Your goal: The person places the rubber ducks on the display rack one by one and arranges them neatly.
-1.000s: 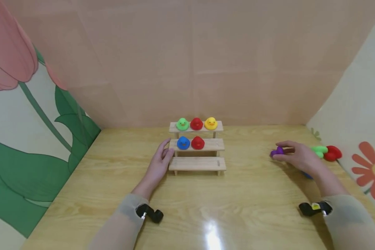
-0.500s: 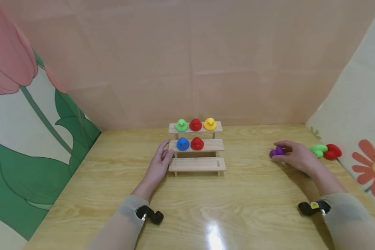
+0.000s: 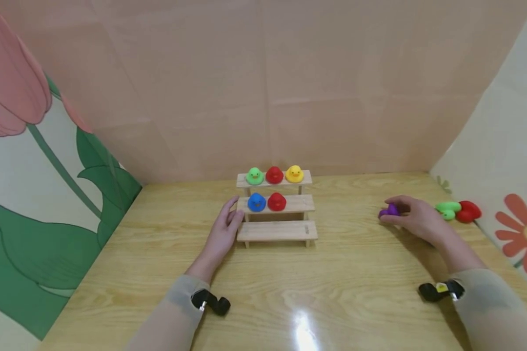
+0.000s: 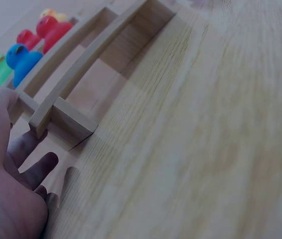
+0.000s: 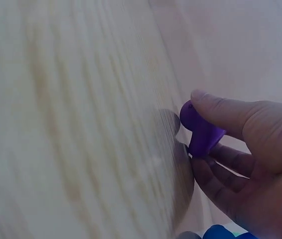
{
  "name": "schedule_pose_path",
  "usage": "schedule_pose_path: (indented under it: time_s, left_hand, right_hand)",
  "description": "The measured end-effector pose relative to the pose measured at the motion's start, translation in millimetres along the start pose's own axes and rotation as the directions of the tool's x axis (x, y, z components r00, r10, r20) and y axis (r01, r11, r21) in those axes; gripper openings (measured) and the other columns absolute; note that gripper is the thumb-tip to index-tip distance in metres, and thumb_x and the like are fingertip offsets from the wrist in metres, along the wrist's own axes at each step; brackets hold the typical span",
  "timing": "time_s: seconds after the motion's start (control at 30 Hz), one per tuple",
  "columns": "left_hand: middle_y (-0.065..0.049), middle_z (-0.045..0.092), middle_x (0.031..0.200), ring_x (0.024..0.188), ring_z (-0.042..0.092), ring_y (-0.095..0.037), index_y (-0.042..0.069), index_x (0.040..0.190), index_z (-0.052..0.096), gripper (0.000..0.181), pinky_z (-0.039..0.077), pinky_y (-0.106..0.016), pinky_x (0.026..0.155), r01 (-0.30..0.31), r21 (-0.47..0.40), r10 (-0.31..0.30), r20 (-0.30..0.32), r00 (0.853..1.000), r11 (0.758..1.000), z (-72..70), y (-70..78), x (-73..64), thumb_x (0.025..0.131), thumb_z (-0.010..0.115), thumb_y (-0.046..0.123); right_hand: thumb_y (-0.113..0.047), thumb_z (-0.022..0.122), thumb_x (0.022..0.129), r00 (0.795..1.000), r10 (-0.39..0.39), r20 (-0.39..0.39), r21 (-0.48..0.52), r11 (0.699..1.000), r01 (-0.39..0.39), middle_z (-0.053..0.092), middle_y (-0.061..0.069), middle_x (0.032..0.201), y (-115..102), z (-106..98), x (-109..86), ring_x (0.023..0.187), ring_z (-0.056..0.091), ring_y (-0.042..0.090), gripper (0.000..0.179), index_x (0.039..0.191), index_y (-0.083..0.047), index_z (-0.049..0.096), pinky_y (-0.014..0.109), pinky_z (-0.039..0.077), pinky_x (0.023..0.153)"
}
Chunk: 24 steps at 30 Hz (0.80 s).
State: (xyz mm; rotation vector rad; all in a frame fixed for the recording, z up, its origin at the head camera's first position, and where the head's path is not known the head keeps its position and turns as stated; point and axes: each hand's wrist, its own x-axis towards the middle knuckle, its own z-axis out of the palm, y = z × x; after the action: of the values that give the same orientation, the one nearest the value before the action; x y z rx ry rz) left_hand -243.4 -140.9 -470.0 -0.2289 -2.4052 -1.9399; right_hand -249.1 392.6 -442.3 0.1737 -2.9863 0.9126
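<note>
My left hand (image 3: 221, 226) holds the left end of a three-tier wooden stand (image 3: 277, 231), its thumb and fingers about the middle step. A green duck (image 3: 254, 176), a red duck (image 3: 274, 175) and a yellow duck (image 3: 294, 174) sit on the top step. On the middle step are a blue duck (image 3: 256, 202) and another red duck (image 3: 276, 202); the lowest step is bare. Far to the right, my right hand (image 3: 417, 219) pinches a purple rubber duck (image 5: 203, 132) between thumb and fingers, low over the table. The fingers hide part of that duck.
Beyond the right hand, a green duck (image 3: 448, 209) lies on its side against a red duck (image 3: 467, 212) by the right wall. A blue object (image 5: 218, 231) shows at the bottom of the right wrist view. Wood-grain tabletop (image 3: 355, 273) spans between both arms.
Both hands keep their places and holds. The head view has shifted slightly, and a blue patch seen earlier beneath the right forearm is now hidden.
</note>
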Motion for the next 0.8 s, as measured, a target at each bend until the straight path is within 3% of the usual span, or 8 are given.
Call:
schedule_pose_path:
  time_s: [0.3,0.43,0.57,0.8]
  left_hand:
    - [-0.019,0.064,0.151,0.143,0.058,-0.035,0.029,0.171,0.040,0.058,0.042,-0.058,0.122,0.005,-0.005,-0.005,-0.009,1.000,1.000,0.3,-0.5,0.8,0.117,0.057,0.044]
    - [-0.018,0.064,0.152,0.144,0.058,-0.034,0.032,0.169,0.042,0.058,0.042,-0.058,0.122,-0.001,-0.014,0.001,0.002,1.000,1.000,-0.4,0.0,-0.2,0.116,0.058,0.046]
    - [-0.018,0.063,0.153,0.145,0.057,-0.034,0.032,0.169,0.042,0.058,0.041,-0.058,0.123,-0.006,-0.016,0.006,0.010,1.000,1.000,-0.4,-0.5,0.0,0.116,0.058,0.047]
    - [-0.018,0.063,0.153,0.146,0.056,-0.034,0.031,0.171,0.040,0.060,0.041,-0.058,0.123,-0.005,0.001,0.005,0.009,1.000,1.000,-0.3,0.2,-0.7,0.116,0.057,0.049]
  right_hand:
    - [-0.054,0.079,0.102,0.999,0.029,-0.028,0.051,0.998,-0.028,0.061,0.038,0.143,-7.4,1.0,-1.2,0.132,0.058,0.056,0.083,0.159,0.000,0.052,0.061,0.050,0.099]
    - [-0.054,0.080,0.101,0.998,0.048,-0.046,0.103,0.994,-0.043,0.061,0.036,0.146,-11.9,2.2,-1.4,0.134,0.058,0.054,0.085,0.161,-0.002,0.051,0.038,0.055,0.092]
    - [-0.051,0.079,0.103,0.995,0.044,-0.087,0.189,0.982,-0.027,0.059,0.034,0.150,-18.0,4.6,-0.4,0.137,0.058,0.053,0.083,0.164,-0.004,0.048,0.014,0.051,0.077]
    - [-0.048,0.078,0.104,0.988,-0.010,-0.153,0.219,0.975,0.044,0.048,0.033,0.156,-27.3,9.2,1.9,0.138,0.056,0.057,0.076,0.160,-0.003,0.053,0.008,0.049,0.076]
